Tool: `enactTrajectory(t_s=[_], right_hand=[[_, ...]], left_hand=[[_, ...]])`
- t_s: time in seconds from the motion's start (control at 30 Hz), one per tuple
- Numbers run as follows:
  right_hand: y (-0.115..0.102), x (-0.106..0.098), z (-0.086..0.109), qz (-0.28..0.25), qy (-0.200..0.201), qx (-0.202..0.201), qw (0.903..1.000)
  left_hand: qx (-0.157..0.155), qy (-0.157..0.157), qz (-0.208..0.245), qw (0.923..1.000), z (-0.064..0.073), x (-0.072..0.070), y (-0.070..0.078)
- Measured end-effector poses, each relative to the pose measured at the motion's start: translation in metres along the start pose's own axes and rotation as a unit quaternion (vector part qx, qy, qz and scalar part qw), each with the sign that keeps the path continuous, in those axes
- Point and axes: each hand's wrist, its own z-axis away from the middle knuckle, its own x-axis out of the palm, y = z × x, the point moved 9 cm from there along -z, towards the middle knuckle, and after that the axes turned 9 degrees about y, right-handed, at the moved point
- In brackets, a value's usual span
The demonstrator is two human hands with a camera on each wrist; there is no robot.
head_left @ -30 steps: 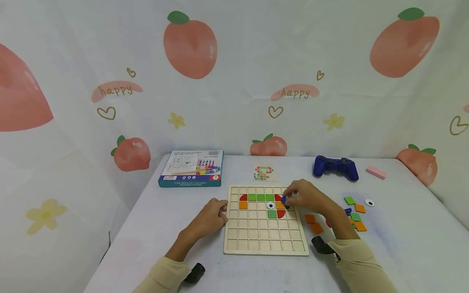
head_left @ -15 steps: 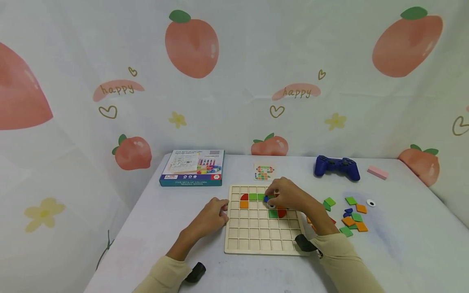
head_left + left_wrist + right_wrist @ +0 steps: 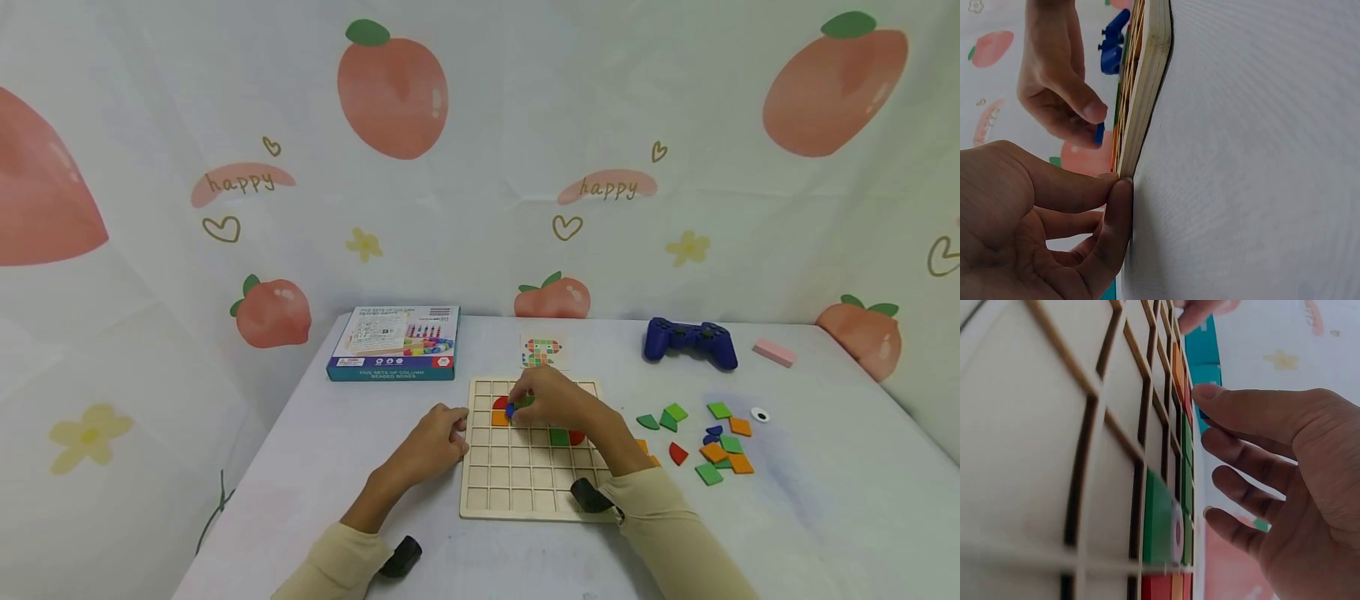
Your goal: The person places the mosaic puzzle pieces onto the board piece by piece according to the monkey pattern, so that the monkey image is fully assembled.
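Observation:
A wooden grid board (image 3: 510, 479) lies on the table, its left edge pinched between the thumb and index finger of my left hand (image 3: 427, 443). Over the board's upper rows, my right hand (image 3: 555, 398) pinches a small blue tile (image 3: 1099, 134) at its fingertips. In the head view that tile is close beside an orange square (image 3: 499, 418) and a red quarter-round tile (image 3: 499, 402). Farther right on the grid are a green tile (image 3: 558, 437) and a red tile (image 3: 577, 437). My right hand partly hides the green row and covers the eye tile in the head view.
Right of the board lie scattered tiles, including a red one (image 3: 678, 453), a green square (image 3: 708, 474) and an eye tile (image 3: 760, 414). Behind are a pattern card (image 3: 542, 352), a boxed set (image 3: 392, 346), a blue game controller (image 3: 690, 342) and a pink block (image 3: 774, 352).
My right hand has moved left across the board with the blue tile, from the right end of the coloured row to its left end. My left hand has stayed at the board's edge.

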Motion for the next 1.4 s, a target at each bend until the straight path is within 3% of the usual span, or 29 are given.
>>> enactTrajectory(t_s=[0.17,0.47,0.93,1.4], right_hand=[[-0.007,0.010,-0.007,0.016,-0.005,0.004,0.9999],[-0.026,0.022,-0.016,0.037,-0.003,-0.046,0.9982],[-0.031,0.027,-0.018,0.051,-0.012,0.002,0.9986],[-0.037,0.028,-0.021,0.065,-0.004,-0.025,0.9976]], left_hand=[[0.003,-0.004,0.000,1.0000,0.000,0.000,0.000],[0.009,-0.006,-0.002,0.9999,-0.001,0.000,-0.001],[0.011,-0.008,-0.003,0.9999,-0.001,0.001,0.000],[0.007,-0.006,-0.006,0.9999,0.000,0.000,0.000]])
